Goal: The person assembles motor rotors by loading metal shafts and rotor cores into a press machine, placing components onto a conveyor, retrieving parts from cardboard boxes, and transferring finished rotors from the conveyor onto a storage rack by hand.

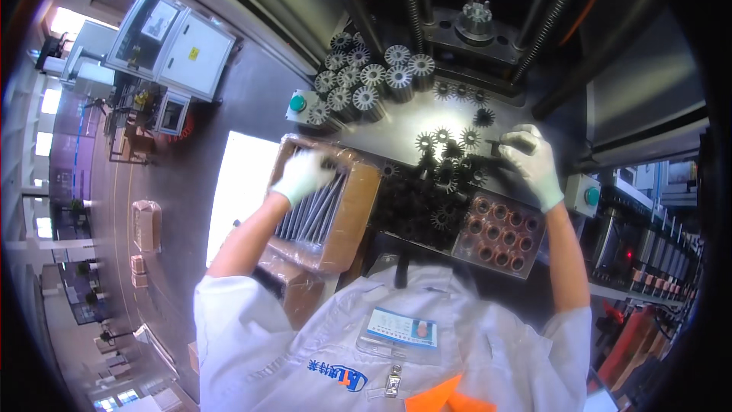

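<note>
My left hand [305,175], in a white glove, reaches over the open cardboard box [361,210] lined with clear plastic. Its fingers are blurred at the upper ends of the grey metal shafts [313,210] lying in the box, and their grip is not clear. My gloved right hand [531,156] is closed, thumb and fingers pinching a small dark part [496,149] over the right side of the metal table. Between the hands lie loose dark toothed discs [447,175], piled toward me. Beyond them, stacked slotted cylindrical cores [367,98] stand upright.
A clear tray [499,236] of copper-coloured rings sits near my right forearm. Ahead rises a press with a metal fixture [476,21] and spring-wrapped columns. Green buttons [297,104] [592,196] flank the metal table [389,137]. Another carton [301,282] is close to my left side.
</note>
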`<state>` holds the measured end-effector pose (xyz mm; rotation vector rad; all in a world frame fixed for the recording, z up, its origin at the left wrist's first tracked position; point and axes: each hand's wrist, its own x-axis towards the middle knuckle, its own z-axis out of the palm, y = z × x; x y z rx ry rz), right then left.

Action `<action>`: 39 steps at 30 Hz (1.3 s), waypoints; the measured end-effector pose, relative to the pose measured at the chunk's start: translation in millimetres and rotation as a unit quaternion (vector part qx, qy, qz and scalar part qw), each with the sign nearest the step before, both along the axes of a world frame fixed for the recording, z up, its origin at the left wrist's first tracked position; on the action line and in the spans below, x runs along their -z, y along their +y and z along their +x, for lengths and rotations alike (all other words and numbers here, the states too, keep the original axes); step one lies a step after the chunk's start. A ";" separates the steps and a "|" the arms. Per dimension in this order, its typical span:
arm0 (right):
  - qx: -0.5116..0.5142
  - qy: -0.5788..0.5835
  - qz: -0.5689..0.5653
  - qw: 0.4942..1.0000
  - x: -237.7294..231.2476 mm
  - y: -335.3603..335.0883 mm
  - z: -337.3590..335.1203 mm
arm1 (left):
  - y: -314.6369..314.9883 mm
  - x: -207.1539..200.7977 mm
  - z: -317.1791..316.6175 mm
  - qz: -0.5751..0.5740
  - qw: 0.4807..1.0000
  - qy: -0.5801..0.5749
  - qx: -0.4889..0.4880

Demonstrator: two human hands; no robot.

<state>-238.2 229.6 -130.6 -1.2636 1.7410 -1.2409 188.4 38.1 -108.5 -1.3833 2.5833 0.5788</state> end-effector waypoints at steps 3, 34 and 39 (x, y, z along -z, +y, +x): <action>-0.013 -0.047 0.000 0.999 -26.6 -22.0 17.8 | 31.3 78.4 42.0 -0.014 0.999 -0.036 -0.014; 0.119 0.454 0.034 0.883 -93.8 -170.8 -3.1 | 84.5 87.1 138.0 0.352 0.920 0.141 -0.098; 0.118 0.400 -0.020 0.909 -92.6 -167.1 -21.5 | 72.1 46.3 101.6 0.347 0.901 0.222 -0.137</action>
